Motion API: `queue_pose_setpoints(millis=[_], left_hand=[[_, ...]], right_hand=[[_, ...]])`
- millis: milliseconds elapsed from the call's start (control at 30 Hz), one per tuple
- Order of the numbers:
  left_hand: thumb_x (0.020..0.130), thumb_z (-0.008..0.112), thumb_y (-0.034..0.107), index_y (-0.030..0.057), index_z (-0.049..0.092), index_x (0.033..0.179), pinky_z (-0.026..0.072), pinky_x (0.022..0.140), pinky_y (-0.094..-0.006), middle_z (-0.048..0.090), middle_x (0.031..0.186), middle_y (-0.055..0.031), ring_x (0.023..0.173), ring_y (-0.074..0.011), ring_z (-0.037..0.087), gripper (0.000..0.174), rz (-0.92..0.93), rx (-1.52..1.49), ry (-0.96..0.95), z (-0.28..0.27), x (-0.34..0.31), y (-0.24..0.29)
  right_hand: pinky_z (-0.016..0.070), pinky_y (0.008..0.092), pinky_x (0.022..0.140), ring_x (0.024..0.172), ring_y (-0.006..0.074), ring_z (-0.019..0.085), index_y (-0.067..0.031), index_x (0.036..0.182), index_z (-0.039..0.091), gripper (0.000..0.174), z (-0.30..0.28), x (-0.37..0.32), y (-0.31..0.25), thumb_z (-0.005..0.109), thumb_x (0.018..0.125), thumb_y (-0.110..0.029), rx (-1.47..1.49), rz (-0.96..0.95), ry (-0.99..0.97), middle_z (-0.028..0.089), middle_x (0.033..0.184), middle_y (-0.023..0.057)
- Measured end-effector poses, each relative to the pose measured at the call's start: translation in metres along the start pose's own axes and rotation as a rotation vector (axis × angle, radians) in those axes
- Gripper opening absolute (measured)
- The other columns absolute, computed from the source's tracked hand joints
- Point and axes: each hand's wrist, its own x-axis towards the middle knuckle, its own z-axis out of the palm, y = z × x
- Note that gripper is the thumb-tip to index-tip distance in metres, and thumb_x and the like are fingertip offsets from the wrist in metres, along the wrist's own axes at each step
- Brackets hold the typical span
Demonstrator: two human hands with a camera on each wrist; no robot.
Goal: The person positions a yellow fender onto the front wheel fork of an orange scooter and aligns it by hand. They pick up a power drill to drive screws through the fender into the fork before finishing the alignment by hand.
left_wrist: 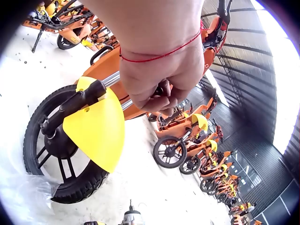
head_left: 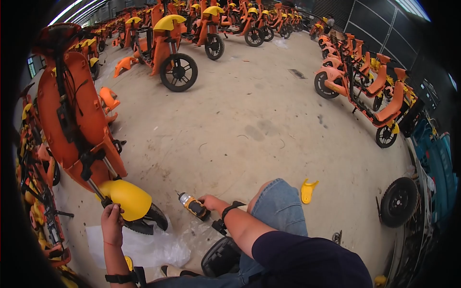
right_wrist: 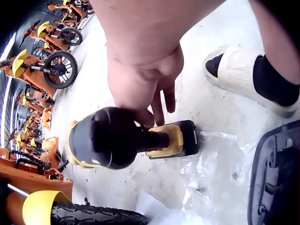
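My left hand (head_left: 112, 224) is raised beside the yellow front fender (head_left: 128, 198) of an orange scooter. In the left wrist view its fingers are curled together, with a small dark piece (left_wrist: 162, 88) pinched among them; its kind is mostly hidden. My right hand (right_wrist: 145, 86) holds a yellow and black cordless drill (head_left: 196, 208) low over the floor, two fingers hanging loose beside the handle. The drill's silver chuck (left_wrist: 133, 216) points toward the scooter's front wheel (head_left: 152, 218). A black fork leg (left_wrist: 79, 105) runs past the fender to the wheel hub.
Clear plastic sheeting (head_left: 165, 247) lies under the front wheel. A black plastic part (head_left: 222, 257) stands by my legs. To the right are a yellow plastic piece (head_left: 308, 191) and a loose tire (head_left: 399, 202). Rows of orange scooters (head_left: 178, 72) line the hall.
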Motion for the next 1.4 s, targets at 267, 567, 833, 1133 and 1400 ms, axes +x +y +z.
queue_pose_setpoints(millis=[267,567,833,1133,1400], left_hand=[[0.099,0.055,0.02,0.0047,0.059,0.112,0.0391,0.056,-0.0194,0.061,0.089,-0.0018,0.065,-0.0052,0.048,0.021,-0.023,-0.046,0.021,0.005,-0.001,-0.001],[0.097,0.061,0.032,0.0057,0.062,0.094,0.0398,0.055,-0.023,0.053,0.073,0.0034,0.06,-0.0072,0.048,0.027,-0.062,0.128,0.136,0.0,0.01,-0.022],[0.097,0.058,0.041,-0.0004,0.065,0.09,0.0503,0.069,-0.0313,0.067,0.079,-0.0094,0.071,-0.0181,0.062,0.043,0.027,0.72,-0.261,0.031,0.006,-0.047],[0.097,0.058,0.026,0.0009,0.066,0.098,0.0521,0.068,-0.0302,0.07,0.082,-0.0068,0.068,-0.0159,0.064,0.026,0.048,0.71,-0.394,0.023,0.021,-0.066],[0.093,0.065,0.031,0.003,0.072,0.106,0.0519,0.069,-0.0303,0.068,0.079,-0.007,0.072,-0.0142,0.063,0.032,0.06,0.632,-0.159,0.006,0.031,-0.06]], right_hand=[[0.0492,0.0389,0.093,0.105,0.0278,0.065,-0.0042,0.126,0.056,0.073,0.01,-0.029,0.004,0.087,0.067,-0.034,0.032,-0.168,-0.143,0.069,0.112,0.016],[0.0572,0.0358,0.082,0.09,0.0201,0.07,0.0018,0.109,0.065,0.053,0.047,-0.022,0.005,0.087,0.074,-0.032,0.236,-0.158,0.22,0.072,0.099,0.0129],[0.0561,0.0316,0.069,0.074,0.0148,0.069,0.0007,0.099,0.067,0.039,0.05,-0.028,-0.024,0.083,0.08,-0.029,0.283,-0.208,0.323,0.071,0.083,0.0077],[0.0557,0.0362,0.078,0.091,0.0203,0.069,-0.001,0.106,0.066,0.041,0.057,-0.012,0.008,0.08,0.081,-0.03,0.223,-0.214,0.223,0.071,0.101,0.0104],[0.0514,0.0402,0.092,0.109,0.0337,0.065,-0.0069,0.114,0.07,0.056,0.066,-0.034,-0.005,0.065,0.08,-0.051,-1.077,0.248,-0.639,0.067,0.121,0.0147]])
